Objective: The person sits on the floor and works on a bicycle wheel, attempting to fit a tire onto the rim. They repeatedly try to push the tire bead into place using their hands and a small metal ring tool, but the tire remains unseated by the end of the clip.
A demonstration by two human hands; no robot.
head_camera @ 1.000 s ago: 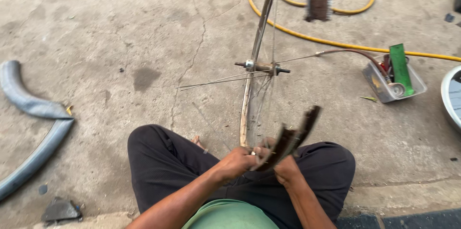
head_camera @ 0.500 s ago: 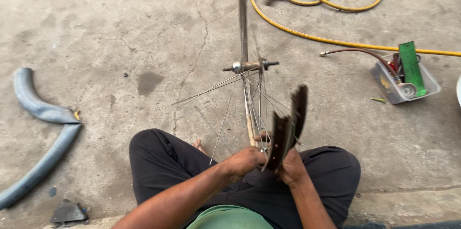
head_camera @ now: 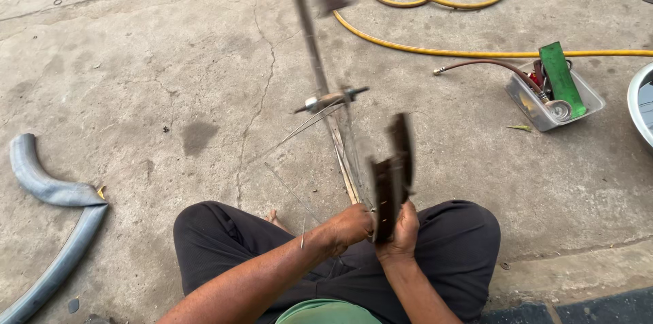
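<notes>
The left hand (head_camera: pixel 348 226) curls its fingers tight around the bottom of the bike wheel (head_camera: pixel 331 103). The right hand (head_camera: pixel 401 229) grips a dark rubber strip (head_camera: pixel 392 171) just beside those fingers. The strip sticks up past them. Bare concrete floor (head_camera: pixel 170 72) lies open ahead. Both arms bend in over the lap.

Wheel rim (head_camera: pixel 309 21) blurring and running off the top edge, metal basin (head_camera: pixel 641 103) being cut by the right edge, right hand (head_camera: pixel 400 232) fingers hiding behind the dark rubber strip (head_camera: pixel 391 174)
</notes>
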